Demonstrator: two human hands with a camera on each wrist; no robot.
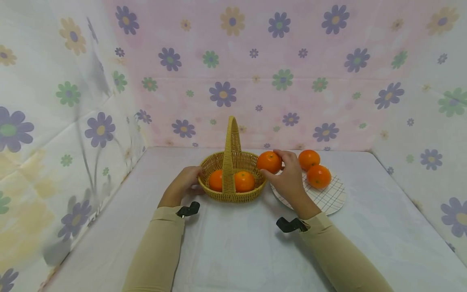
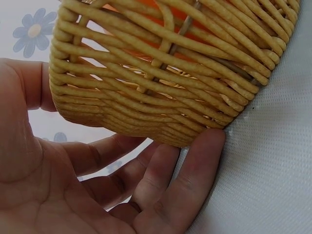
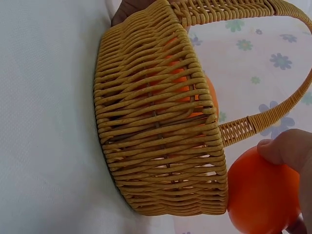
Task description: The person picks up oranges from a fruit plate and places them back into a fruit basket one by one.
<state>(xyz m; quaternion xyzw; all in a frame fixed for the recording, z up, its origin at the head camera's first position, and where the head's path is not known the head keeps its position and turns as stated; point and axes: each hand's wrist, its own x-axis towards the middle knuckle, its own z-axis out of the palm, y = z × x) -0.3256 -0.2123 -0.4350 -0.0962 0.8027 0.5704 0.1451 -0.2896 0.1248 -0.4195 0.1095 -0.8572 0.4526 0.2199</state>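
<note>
A yellow wicker basket (image 1: 237, 198) with a tall arched handle stands on the table, one orange (image 1: 215, 181) and another orange (image 1: 245, 181) inside, either side of the handle. My left hand (image 1: 184, 182) holds the basket's left end; in the left wrist view its thumb is at the rim and its fingers lie against the woven wall (image 2: 126, 97). Between thumb and fingers, my right hand (image 1: 290, 180) holds a third orange (image 1: 269, 162) at the basket's right rim. The right wrist view shows this orange (image 3: 261, 195) right beside the rim; whether they touch I cannot tell.
On the right, a white plate (image 1: 333, 200) with a dark grid pattern bears one orange (image 1: 319, 177) and a second orange (image 1: 309, 159) behind it. A white cloth (image 1: 233, 243) covers the table. Flowered curtains (image 1: 255, 61) hang at the back and sides.
</note>
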